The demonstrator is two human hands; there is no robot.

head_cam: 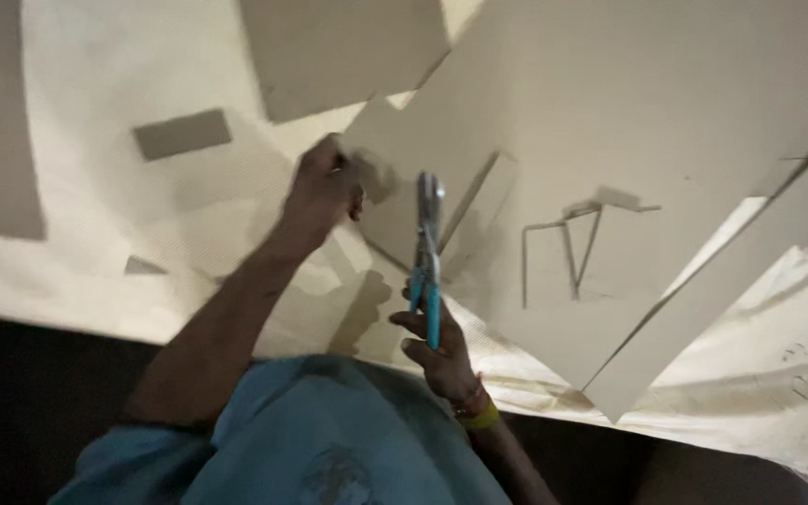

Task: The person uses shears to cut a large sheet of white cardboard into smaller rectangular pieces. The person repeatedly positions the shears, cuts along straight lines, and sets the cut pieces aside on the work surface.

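Observation:
My left hand point(322, 192) grips the left edge of a large grey cardboard sheet point(628, 122) and holds it up off the surface. My right hand point(437, 351) is closed on the blue handles of a pair of scissors point(426, 252). The metal blades point away from me and sit in a cut in the sheet's near edge, beside a narrow strip of card that hangs partly loose. A yellow band is on my right wrist.
A pale woven cloth point(95, 75) covers the work surface. Grey card offcuts lie on it: a small rectangle point(182, 133), a larger piece point(339, 51), a long strip point(713, 299). Cut slits point(568, 248) mark the sheet. My blue-clad knee point(329, 440) is below.

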